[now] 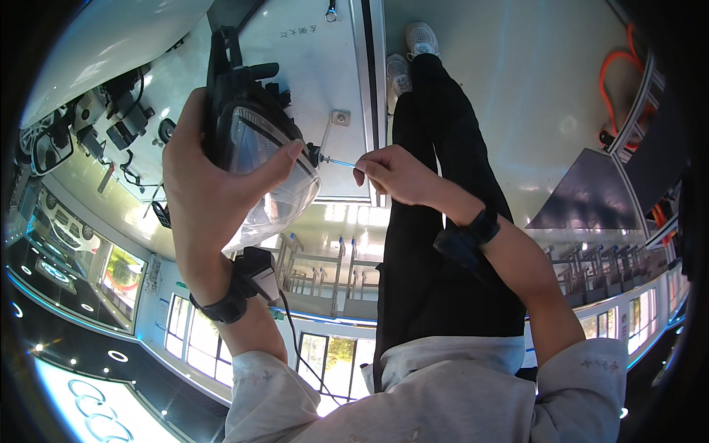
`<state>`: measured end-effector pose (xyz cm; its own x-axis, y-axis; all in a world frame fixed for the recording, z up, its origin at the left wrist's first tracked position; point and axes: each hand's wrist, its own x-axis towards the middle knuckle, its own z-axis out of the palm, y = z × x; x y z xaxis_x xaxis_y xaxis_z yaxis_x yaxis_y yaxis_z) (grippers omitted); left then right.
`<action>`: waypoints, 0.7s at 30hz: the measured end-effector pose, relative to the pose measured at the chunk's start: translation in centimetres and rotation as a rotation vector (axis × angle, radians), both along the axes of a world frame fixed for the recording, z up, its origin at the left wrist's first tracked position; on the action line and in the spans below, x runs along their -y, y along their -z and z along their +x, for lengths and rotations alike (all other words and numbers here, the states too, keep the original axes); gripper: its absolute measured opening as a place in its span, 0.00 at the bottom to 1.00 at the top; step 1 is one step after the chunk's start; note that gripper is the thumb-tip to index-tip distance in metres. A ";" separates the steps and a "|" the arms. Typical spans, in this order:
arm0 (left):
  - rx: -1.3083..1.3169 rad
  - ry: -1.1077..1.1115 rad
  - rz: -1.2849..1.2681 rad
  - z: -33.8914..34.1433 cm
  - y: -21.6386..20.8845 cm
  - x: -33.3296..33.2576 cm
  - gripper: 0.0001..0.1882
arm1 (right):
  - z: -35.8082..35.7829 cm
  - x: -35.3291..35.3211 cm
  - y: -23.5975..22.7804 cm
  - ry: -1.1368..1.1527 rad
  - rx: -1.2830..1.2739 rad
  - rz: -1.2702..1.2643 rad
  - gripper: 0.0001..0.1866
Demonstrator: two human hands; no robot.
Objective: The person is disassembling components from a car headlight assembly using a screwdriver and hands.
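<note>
Left of centre, your left fingers [284,159] are gripping the headlamp [249,144]; your right fingers [371,167] are pinching a thin shaft [341,163], risking a slip if you're pushing askew.

This looked like a car workshop. A clear-fronted headlight [277,188] was above a white worktable [314,81], where a wrench [331,12] lay at the far edge. To the left were small dark parts [125,133] and a large glossy white panel [111,52], curved like car bodywork. A white car [72,235], real or pictured, also appeared on the left. An orange hose [607,85] hung on the right, while tall windows [196,336] and round ceiling lights [117,356] suggested a bright indoor hall.
</note>
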<state>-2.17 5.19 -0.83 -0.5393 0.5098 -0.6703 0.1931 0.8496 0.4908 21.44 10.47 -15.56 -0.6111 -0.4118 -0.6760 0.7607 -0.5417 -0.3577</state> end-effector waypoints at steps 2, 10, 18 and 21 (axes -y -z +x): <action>-0.001 0.011 -0.004 0.0 0.1 0.0 0.31 | -0.1 0.1 -0.6 -0.005 -0.082 0.142 0.13; -0.036 -0.068 0.055 0.5 0.3 0.0 0.28 | 0.4 -0.4 1.1 0.167 0.080 -0.259 0.15; -0.093 0.000 0.018 0.1 0.5 0.4 0.29 | -0.1 0.4 -0.7 -0.090 -0.380 0.740 0.08; -0.099 0.001 0.005 0.0 0.3 0.1 0.31 | 0.1 1.9 -0.8 0.064 -0.492 1.060 0.04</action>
<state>-2.16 5.04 -1.16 -0.6021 0.5135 -0.6113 0.2413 0.8469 0.4738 21.52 8.58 -14.74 -0.9018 0.2570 -0.3474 0.3964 0.1721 -0.9018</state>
